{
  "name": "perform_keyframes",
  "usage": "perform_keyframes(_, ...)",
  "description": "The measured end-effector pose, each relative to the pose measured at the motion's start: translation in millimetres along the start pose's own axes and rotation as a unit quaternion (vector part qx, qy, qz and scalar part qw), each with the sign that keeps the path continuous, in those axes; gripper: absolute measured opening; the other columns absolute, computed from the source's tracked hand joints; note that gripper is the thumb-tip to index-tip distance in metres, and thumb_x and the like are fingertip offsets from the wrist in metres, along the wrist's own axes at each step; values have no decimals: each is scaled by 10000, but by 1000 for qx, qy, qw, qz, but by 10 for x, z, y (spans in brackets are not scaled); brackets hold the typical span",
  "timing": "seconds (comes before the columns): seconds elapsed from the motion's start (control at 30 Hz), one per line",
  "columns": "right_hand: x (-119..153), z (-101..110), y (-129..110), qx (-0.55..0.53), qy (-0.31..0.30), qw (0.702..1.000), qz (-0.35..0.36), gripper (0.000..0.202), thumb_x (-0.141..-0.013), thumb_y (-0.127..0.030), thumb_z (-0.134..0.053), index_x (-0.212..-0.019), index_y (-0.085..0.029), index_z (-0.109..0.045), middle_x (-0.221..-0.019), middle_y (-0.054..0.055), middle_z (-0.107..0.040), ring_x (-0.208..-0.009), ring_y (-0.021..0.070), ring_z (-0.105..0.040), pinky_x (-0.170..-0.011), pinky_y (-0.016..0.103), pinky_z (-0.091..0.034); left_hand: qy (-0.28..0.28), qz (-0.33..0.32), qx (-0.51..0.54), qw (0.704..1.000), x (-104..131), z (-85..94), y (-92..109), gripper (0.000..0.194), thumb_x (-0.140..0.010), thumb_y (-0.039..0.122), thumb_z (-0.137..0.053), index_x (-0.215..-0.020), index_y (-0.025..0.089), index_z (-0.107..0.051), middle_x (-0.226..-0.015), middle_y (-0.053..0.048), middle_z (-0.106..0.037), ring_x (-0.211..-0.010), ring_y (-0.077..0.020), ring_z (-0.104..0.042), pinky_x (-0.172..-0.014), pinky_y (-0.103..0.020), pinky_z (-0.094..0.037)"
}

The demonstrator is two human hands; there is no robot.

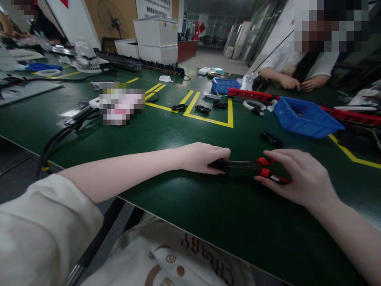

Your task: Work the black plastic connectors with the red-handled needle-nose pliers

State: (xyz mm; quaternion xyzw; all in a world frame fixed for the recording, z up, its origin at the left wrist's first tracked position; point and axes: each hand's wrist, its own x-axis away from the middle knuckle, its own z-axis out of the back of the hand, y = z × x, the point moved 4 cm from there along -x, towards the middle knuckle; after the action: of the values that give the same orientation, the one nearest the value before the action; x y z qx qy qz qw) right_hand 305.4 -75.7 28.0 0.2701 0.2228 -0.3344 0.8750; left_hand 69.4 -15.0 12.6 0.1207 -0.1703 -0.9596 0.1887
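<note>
Long-nosed pliers (264,171) with red-and-black handles are in my right hand (306,174), whose fingers and thumb hold the handles from the right. The metal jaws point left toward a small black part (219,164), and their tips meet it. My left hand (201,158) pinches that black part between thumb and fingers; its exact kind is partly hidden by the hand. Both hands are just above the green table (190,206) near its front edge. Beyond the pliers lies a loose black part (271,139).
Several small black parts (203,109) lie near yellow tape lines. A blue bin (309,119) stands at right, a smaller blue bin (224,85) behind. Red strips (253,94) run alongside. Cables (59,135) and a blurred pink item are at left. A co-worker's hands (300,84) are across the table.
</note>
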Motion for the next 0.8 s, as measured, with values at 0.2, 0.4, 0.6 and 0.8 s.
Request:
perform_keyframes(0.2,9,-33,4,-35,-18,999,-35,511,-862,-413,-719,-1326,-268,-564,-1082,131,-684,-932,333,-670,-723,475,-550,7,-6,-12,1000,3,6,8,224,-921,297,-671,-1032,201,-501,-1033,-47,-693,-880,-184,-685,-629,-251,-406)
perform_keyframes(0.4,22,-42,10,-30,-28,999,-21,402,-882,-439,-687,-1223,-261,-571,-1046,132,-682,-886,311,-677,-678,456,-556,8,-27,-29,999,5,-12,10,226,-928,318,-654,-1043,200,-500,-1026,-43,-685,-855,-178,-679,-624,-253,-405)
perform_keyframes(0.6,17,-56,29,-92,-44,994,-40,332,-873,-425,-697,-1142,-252,-608,-1011,106,-691,-841,268,-688,-681,411,-569,29,-57,-51,997,13,-13,13,211,-935,332,-635,-1063,201,-529,-1022,-45,-678,-847,-180,-673,-645,-261,-421)
perform_keyframes(0.8,-33,-43,1,-134,-62,988,-40,299,-897,-452,-670,-1091,-237,-596,-983,93,-684,-813,233,-693,-668,365,-581,58,-105,-87,989,5,-10,25,201,-945,309,-632,-1089,184,-571,-1047,-76,-678,-934,-199,-668,-758,-276,-460)
